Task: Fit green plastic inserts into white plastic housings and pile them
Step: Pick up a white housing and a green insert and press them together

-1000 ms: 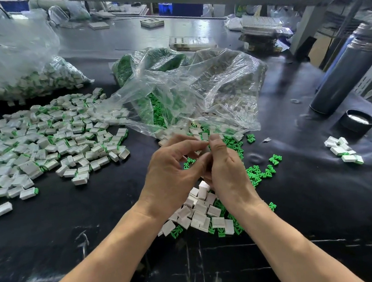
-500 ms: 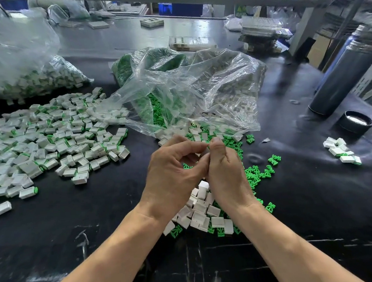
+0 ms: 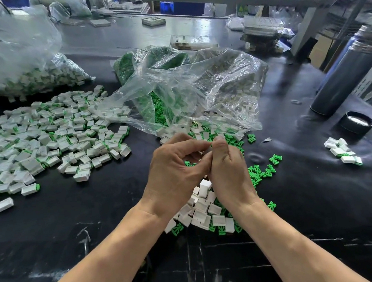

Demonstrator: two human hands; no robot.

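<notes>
1. Both hands have stayed pressed together over the middle of the table (image 3: pixel 54 242) since a moment ago; the right thumb now stands a little straighter, and nothing else has shifted.
2. Nearest, two bare forearms reach in from the near edge and meet above a small heap of white housings (image 3: pixel 203 209) mixed with a few green inserts (image 3: pixel 263 171).
3. Left hand (image 3: pixel 174 171) has its fingers curled inward, tips meeting the right hand (image 3: pixel 227 171), whose thumb points up; they pinch something small and pale between them, but I cannot tell exactly what, since the fingers hide it.
4. More loose green inserts are scattered just right of the hands.
5. Far left of the hands spreads the wide pile of finished pieces (image 3: pixel 52 139), white with green ends.
6. Over on the right lie a small cluster of finished pieces (image 3: pixel 342 152), a black cap (image 3: pixel 356 122) and a tall grey flask (image 3: pixel 346 77).
7. Behind the hands sits a crumpled clear bag (image 3: pixel 198 88) spilling green and white parts.
8. Far left, another clear bag (image 3: pixel 16 65) holds more pieces.
</notes>
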